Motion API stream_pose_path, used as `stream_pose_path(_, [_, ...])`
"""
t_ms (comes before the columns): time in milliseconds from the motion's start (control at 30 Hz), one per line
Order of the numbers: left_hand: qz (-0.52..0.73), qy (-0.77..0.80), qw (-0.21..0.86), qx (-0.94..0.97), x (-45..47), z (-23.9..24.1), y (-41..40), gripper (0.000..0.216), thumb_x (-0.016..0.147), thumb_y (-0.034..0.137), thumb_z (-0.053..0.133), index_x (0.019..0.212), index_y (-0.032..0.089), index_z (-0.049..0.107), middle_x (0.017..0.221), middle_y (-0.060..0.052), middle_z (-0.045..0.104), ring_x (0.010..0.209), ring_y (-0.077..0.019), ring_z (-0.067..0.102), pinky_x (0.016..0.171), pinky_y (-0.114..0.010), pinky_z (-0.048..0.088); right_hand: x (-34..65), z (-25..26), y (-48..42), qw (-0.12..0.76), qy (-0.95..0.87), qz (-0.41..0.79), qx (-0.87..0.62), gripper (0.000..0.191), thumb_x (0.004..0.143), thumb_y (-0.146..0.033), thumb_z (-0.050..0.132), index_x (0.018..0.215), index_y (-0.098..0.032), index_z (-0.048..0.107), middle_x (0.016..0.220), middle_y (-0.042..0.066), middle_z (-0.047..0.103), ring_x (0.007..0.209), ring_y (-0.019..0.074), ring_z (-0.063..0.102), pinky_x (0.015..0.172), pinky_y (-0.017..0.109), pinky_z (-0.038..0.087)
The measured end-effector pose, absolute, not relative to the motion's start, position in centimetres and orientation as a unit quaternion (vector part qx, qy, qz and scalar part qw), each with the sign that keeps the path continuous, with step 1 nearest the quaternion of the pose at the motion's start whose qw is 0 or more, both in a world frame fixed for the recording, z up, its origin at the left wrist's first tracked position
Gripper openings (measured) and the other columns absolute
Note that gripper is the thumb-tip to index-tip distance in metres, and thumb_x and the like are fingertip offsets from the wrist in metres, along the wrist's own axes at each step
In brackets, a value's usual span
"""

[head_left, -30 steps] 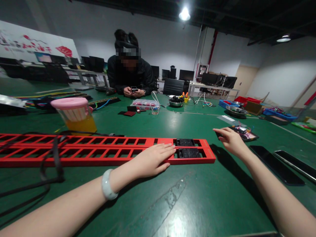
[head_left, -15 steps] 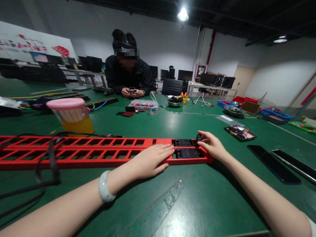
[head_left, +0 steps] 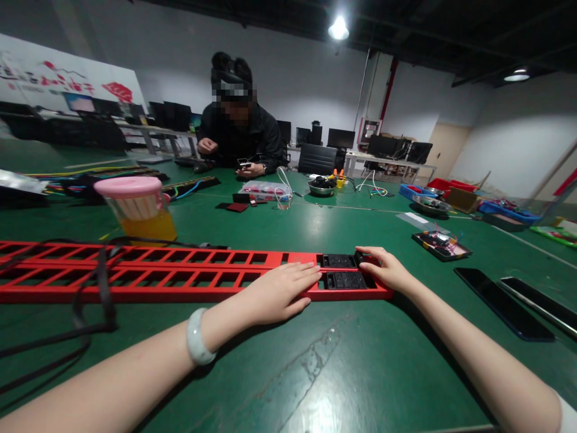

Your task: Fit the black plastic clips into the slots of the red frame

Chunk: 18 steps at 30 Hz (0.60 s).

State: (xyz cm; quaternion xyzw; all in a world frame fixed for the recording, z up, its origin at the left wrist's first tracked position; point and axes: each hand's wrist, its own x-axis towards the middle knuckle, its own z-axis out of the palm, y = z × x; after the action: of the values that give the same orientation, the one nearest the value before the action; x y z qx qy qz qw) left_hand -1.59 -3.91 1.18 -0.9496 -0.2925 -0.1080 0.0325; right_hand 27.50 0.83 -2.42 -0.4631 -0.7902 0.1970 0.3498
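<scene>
A long red slotted frame lies across the green table, made of two parallel rows of rectangular openings. Near its right end, black socket modules fill part of both rows. My left hand rests palm down on the frame just left of these modules, fingers stretched out and holding nothing. At the frame's right end, my right hand pinches a small black module between thumb and fingers. This piece sits low at the far row's opening, beside the module there; my fingers partly hide it.
A pink-lidded cup of orange drink stands behind the frame, and a black strap crosses its left part. Two phones lie at right, near a small tray of electronics. Across the table a person handles a small device.
My right hand has lowered the small black module from upright above the far row down into its opening. My left hand stays on the frame. The person opposite has lifted one hand away from the device.
</scene>
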Motion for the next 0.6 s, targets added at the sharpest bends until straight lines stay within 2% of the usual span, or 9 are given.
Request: stream_pose_path(600, [-0.106, -0.296, 0.033, -0.949, -1.53, 1.14, -3.79, 0.049, 0.082, 0.029, 0.046, 0.130, 0.021, 0.035, 0.134, -0.006, 0.038, 0.121, -0.0218, 0.037, 0.102, -0.038, 0.029, 27.32, -2.10, 0.69, 0.332, -0.790, 0.190, -0.478, 0.043, 0.076, -0.031, 0.055, 0.118, -0.023, 0.053, 0.111, 0.007, 0.059, 0.104, 0.0210, 0.051, 0.092, 0.039, 0.038])
